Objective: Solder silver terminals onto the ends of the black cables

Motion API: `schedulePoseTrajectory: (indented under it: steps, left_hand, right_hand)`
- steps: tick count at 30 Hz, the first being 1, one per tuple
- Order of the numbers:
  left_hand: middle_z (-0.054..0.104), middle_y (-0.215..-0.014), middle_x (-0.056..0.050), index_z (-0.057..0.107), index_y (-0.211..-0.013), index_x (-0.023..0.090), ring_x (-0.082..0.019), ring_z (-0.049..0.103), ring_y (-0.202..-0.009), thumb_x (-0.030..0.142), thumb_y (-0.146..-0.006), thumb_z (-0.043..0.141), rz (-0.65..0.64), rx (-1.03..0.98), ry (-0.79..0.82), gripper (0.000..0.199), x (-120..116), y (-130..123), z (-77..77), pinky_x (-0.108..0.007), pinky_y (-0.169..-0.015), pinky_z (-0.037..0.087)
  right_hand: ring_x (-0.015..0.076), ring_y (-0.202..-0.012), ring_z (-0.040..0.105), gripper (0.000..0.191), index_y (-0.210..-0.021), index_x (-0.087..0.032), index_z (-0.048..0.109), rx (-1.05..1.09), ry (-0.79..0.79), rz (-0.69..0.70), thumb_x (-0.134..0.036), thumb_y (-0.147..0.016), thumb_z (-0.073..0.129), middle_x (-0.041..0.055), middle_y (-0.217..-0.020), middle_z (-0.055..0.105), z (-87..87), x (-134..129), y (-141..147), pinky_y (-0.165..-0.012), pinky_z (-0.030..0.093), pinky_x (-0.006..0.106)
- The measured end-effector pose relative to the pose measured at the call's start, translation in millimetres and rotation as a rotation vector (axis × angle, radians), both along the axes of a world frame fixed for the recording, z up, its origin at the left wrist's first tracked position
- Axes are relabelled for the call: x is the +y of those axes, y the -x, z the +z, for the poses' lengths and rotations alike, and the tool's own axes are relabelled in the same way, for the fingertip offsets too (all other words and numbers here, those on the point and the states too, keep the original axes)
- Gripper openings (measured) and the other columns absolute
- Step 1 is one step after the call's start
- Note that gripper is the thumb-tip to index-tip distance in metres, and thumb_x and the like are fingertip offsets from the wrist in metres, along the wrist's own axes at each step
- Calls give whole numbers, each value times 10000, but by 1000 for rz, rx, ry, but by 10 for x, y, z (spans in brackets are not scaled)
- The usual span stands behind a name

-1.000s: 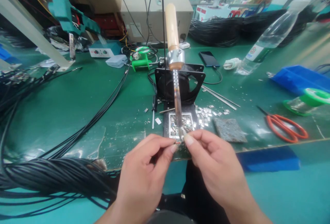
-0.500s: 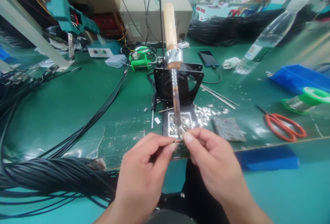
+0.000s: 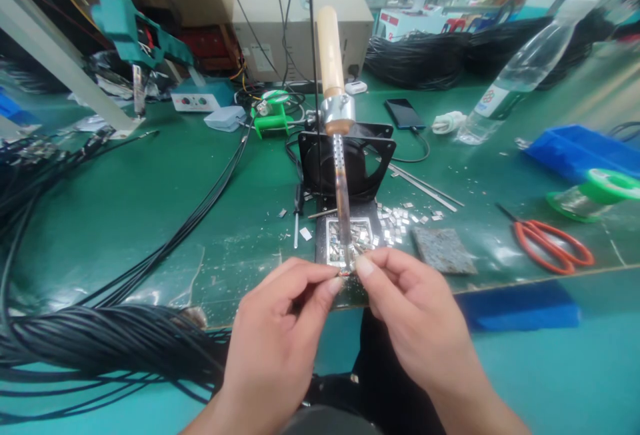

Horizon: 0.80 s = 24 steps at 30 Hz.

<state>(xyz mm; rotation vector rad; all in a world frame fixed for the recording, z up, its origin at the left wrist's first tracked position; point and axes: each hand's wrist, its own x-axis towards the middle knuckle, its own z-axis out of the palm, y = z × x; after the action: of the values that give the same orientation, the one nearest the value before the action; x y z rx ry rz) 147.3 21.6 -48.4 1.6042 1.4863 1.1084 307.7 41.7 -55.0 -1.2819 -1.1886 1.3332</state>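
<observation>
A soldering iron [image 3: 341, 188] with a wooden handle is fixed above the table edge, its tip pointing down. Just left of the tip, my left hand [image 3: 285, 321] pinches a small copper-coloured wire end [image 3: 344, 274] between thumb and forefinger. My right hand [image 3: 415, 308] is closed in a pinch close to the right side of the tip; what lies in those fingers is mostly hidden. Behind the fingertips lies a pale-rimmed tray [image 3: 328, 238] of small metal pieces. More metal pieces [image 3: 397, 221] are scattered to its right.
A black fan [image 3: 345, 165] stands behind the iron. On the right are a grey sponge-like block [image 3: 444, 251], orange-handled scissors [image 3: 555, 246], a solder spool [image 3: 595, 195], a blue bin [image 3: 585, 151] and a bottle [image 3: 525, 75]. Black cables [image 3: 115, 345] lie bundled at left, beside a screwdriver [image 3: 297, 215].
</observation>
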Motion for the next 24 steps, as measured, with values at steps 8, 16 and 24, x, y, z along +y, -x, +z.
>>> schedulePoseTrajectory:
  steps: [8,16,24]
  left_hand:
    - [744,-845,24,797,-951,270,-147,680,-760,225,-973,697,-1,-2,-1,112,7,0,12,-235,-669,522]
    - [745,-836,14,798,-925,263,-162,686,-756,227,-972,689,10,12,10,125,5,-6,24,-255,-658,521]
    - [748,-847,18,796,-933,267,-162,690,-763,232,-972,690,13,22,8,118,10,-4,4,-252,-660,522]
  right_hand:
    - [101,-526,371,294,-796,-192,687,30,1,-1,-430,-967,665,-62,-571,453,-6,-5,0,-469,329,222]
    - [114,-523,371,321,-775,-200,674,-18,0,-10,-458,-965,654,-56,-569,449,3,4,-4,-472,330,241]
    - [107,-530,359,311,-771,-201,656,13,-1,6,-432,-979,649,-65,-575,443,-4,4,-8,-484,330,235]
